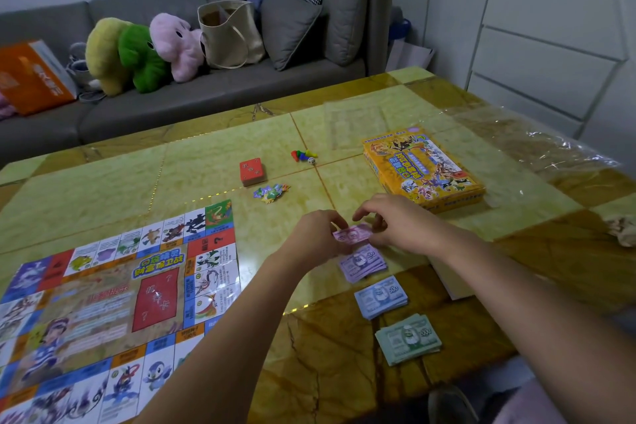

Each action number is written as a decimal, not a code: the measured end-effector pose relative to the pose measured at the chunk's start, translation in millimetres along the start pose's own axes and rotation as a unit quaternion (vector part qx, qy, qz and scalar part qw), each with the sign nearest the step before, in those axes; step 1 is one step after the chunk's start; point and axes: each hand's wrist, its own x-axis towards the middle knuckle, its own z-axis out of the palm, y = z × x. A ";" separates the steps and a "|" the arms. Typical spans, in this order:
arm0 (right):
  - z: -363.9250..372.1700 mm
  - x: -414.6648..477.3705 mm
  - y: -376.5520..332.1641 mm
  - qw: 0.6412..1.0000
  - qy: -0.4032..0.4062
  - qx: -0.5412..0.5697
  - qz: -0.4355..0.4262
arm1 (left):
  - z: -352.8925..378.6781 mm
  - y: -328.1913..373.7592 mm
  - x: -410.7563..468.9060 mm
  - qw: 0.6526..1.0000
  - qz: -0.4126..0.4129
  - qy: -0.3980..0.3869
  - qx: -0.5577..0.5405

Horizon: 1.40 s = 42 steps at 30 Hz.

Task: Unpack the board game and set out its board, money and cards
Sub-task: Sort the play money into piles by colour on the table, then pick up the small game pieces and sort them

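Green money point(407, 339) sits in a neat pile on the yellow table point(103, 182), close to the person. Just past it is a pile of blue money point(380, 298). Past that is a pile of purple money point(361, 263). The three piles make a row. They are near each other but do not touch.

Right over the purple pile, two hands hold a few purple notes point(352, 236). The left hand point(315, 234) has its fingers curled round the left end. The right hand point(395, 220) pinches the right end with its thumb and fingers.

On the left, the board point(113, 303) lies flat and open on the table, with pictures all round its edge. Past its far corner sits a small stack of red cards point(252, 171). Some bright paper pieces point(272, 193) lie just beside the stack. A bit farther away are little pawns point(303, 155) in many colours, with a white die point(311, 161) touching them.

On the right, the yellow box point(421, 170) lies flat. Crinkly plastic wrap point(533, 148) lies behind it.

Behind the table is a grey sofa point(206, 89). On it are three soft toys point(137, 58), one yellow, one green and one pink, and a pale bag point(229, 34).
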 end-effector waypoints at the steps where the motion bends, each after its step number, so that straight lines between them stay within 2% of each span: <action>1: 0.3 0.3 0.0 1.000 0.008 0.004 0.000 | -0.2 -0.5 0.1 1.000 -0.001 0.006 0.000; 9: -2.1 -0.2 -6.2 0.997 0.047 0.023 0.055 | 0.8 -9.0 1.7 0.991 -0.067 0.092 0.073; 11: -2.7 1.9 -11.1 0.996 0.042 0.020 0.074 | 0.5 -6.4 1.0 0.990 -0.092 0.083 0.060; 16: 0.0 12.0 -22.3 0.991 0.007 -0.007 0.132 | -9.6 -3.6 0.5 0.988 -0.133 0.029 -0.067; 19: 3.5 18.5 -27.8 0.989 -0.001 -0.009 0.145 | -12.6 -4.6 -9.3 0.961 -0.147 -0.022 -0.232; 21: 4.8 21.2 -31.2 0.989 -0.010 -0.014 0.146 | -14.3 -8.0 -15.3 0.951 -0.135 -0.063 -0.271; 24: 5.2 22.7 -34.3 0.991 -0.021 -0.045 0.127 | -17.5 -16.4 -16.8 0.959 -0.130 -0.065 -0.244; 27: 5.9 22.7 -36.3 0.990 -0.027 -0.071 0.115 | -17.5 -30.4 -12.4 0.974 -0.131 0.004 -0.186; 31: 5.2 24.0 -35.9 0.994 -0.032 -0.069 0.074 | -14.0 -41.5 -11.8 0.992 -0.053 0.059 -0.097; 37: 2.1 25.5 -35.7 0.994 -0.073 -0.074 0.035 | -7.1 -33.4 -2.3 0.997 0.059 0.029 0.046; 42: 3.0 26.6 -28.7 0.993 -0.077 -0.082 0.040 | -7.6 -24.4 2.1 0.995 0.061 0.028 0.074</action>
